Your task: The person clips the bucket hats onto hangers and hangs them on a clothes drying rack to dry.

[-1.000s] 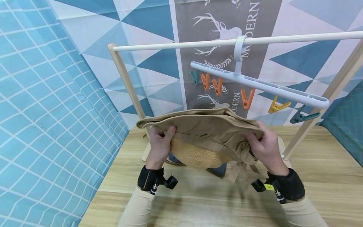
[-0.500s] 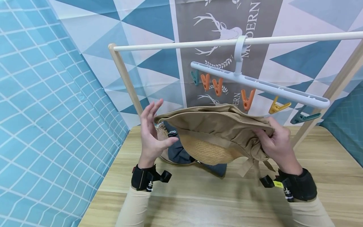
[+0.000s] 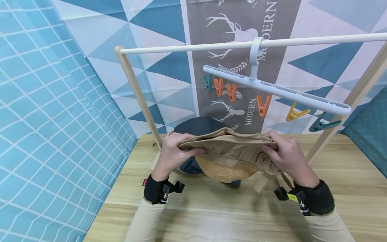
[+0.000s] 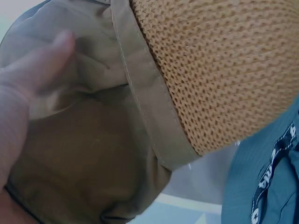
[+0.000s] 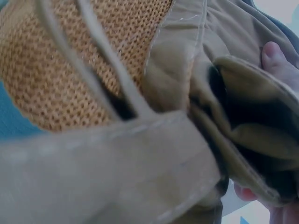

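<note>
A tan sun hat (image 3: 232, 146) with a woven straw crown (image 4: 224, 70) is held up over the table, its fabric brim folded upward and its crown hanging down. My left hand (image 3: 173, 153) pinches the brim at its left end, thumb on the near side. At the right end my right hand (image 3: 287, 156) grips the brim close to a gathered bow, from which fabric ties (image 5: 117, 163) dangle. Behind the tan hat lies a dark blue hat (image 3: 198, 126), partly covered by it; its lettered band (image 4: 266, 179) shows in the left wrist view.
Above stands a wooden rack with a white rail (image 3: 187, 48). A pale blue hanger (image 3: 278, 88) hooks over it, with orange, yellow and teal clothespins hanging below, among them an orange clothespin (image 3: 263, 106). The wooden table (image 3: 211, 215) reaches toward me; a tiled blue cloth (image 3: 54, 127) covers the left side.
My left hand let go of the brim, opened beside it, then took hold again further in. The tan hat has come lower, uncovering more of the dark blue hat behind.
</note>
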The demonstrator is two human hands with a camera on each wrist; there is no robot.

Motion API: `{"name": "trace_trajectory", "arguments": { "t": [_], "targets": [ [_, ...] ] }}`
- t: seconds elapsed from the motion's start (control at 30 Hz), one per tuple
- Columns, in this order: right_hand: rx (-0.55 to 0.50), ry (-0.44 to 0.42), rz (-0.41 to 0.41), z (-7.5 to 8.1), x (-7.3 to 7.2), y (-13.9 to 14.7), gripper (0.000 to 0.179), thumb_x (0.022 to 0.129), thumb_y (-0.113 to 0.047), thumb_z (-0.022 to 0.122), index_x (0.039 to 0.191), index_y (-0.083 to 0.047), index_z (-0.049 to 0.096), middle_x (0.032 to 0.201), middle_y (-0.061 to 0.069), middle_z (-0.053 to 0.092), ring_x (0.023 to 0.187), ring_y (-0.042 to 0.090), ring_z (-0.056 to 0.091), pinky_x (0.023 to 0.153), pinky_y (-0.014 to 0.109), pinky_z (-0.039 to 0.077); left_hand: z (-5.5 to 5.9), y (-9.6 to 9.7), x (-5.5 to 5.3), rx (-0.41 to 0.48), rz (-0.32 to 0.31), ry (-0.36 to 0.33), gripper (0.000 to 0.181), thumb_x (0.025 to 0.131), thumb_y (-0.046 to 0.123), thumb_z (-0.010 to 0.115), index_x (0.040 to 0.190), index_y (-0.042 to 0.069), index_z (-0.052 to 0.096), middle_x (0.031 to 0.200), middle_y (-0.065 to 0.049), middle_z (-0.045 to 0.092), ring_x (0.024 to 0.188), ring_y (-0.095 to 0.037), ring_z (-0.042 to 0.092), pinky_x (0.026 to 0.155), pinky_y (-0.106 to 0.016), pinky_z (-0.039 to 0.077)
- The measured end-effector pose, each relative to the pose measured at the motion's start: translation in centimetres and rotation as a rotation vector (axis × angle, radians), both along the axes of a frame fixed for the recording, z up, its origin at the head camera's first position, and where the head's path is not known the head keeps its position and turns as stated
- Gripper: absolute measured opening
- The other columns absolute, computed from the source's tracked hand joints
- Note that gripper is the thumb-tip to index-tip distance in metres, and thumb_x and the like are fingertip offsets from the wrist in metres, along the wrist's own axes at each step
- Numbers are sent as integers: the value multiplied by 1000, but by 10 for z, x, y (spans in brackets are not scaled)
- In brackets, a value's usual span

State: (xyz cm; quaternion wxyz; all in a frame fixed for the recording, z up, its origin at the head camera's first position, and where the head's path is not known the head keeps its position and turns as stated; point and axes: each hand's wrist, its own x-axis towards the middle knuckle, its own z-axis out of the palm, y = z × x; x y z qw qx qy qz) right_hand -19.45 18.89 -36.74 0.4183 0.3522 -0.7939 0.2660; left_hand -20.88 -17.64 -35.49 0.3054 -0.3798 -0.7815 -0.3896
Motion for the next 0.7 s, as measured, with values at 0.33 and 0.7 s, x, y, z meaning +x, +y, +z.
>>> {"name": "trace_trajectory", "arguments": {
  "t": [0.33,0.7],
  "targets": [
    [-50,-41,17,-2,1,-2,64,113,-60,51,104,0,69,82,11,77,60,-6,42,55,18,30,-2,3,-2,61,0,24,20,80,-1,95,92,12,86,76,-3,78,69,-16,64,71,-30,39],
    [-339,-121,87,-1,1,1,80,113,-69,51,136,5,73,91,-7,79,89,-20,64,82,5,49,1,-1,-3,271,6,-73,15,88,-13,86,95,-1,83,75,-15,74,61,-3,55,65,-19,41]
  ]
}}
